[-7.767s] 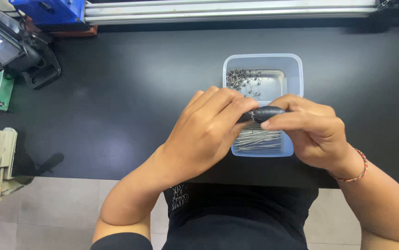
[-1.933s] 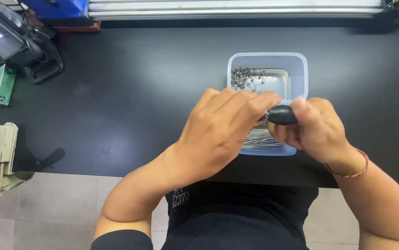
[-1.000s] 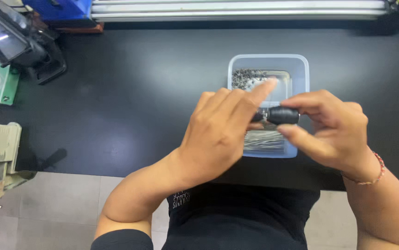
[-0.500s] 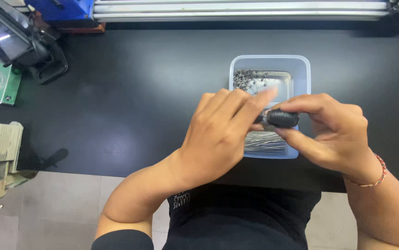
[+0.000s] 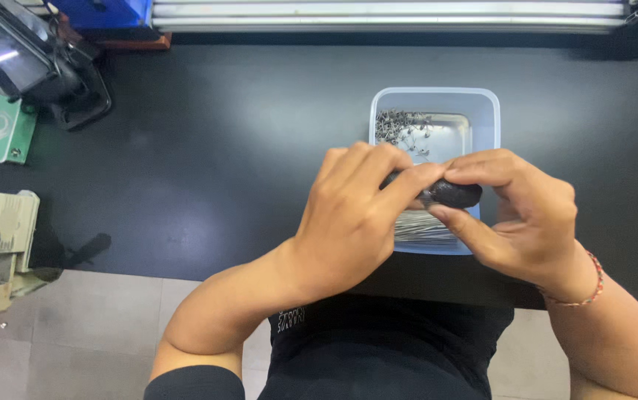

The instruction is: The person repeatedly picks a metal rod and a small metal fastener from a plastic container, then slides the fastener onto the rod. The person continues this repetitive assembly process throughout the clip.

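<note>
L hand fingers curled over one end of small dark oval part, pinching it. R hand clamped on other end w/ thumb + forefinger. Part held just above clear plastic tub on black bench. Tub holds thin metal pins at near end, small metal bits at far end. Beaded bracelet on R wrist.
</note>
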